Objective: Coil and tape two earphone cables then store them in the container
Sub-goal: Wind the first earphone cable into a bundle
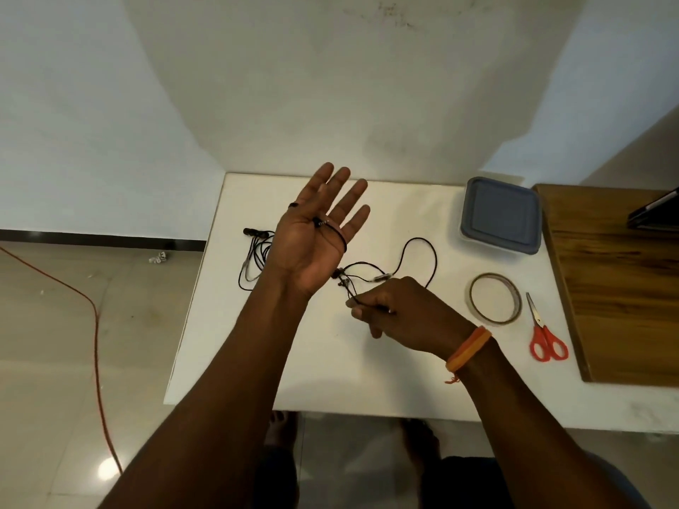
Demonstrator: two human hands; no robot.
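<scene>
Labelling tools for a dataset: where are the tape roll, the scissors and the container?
tape roll (476,306): head view, left side of ring.
scissors (548,347): head view, red handles.
container (500,214): head view, middle of grey lid.

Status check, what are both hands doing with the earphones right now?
Left hand raised, palm up, fingers straight, cable draped across palm. Right hand pinching same cable. Second earphone loose on table. Container lidded; nothing in the way.

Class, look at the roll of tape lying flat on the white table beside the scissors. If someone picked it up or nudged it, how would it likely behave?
The roll of tape is a thin open ring, so it probably feels light and lifts easily with a finger hooked through. Lying flat, it would likely slide rather than roll. Stood on edge, it could roll toward the scissors.
</scene>
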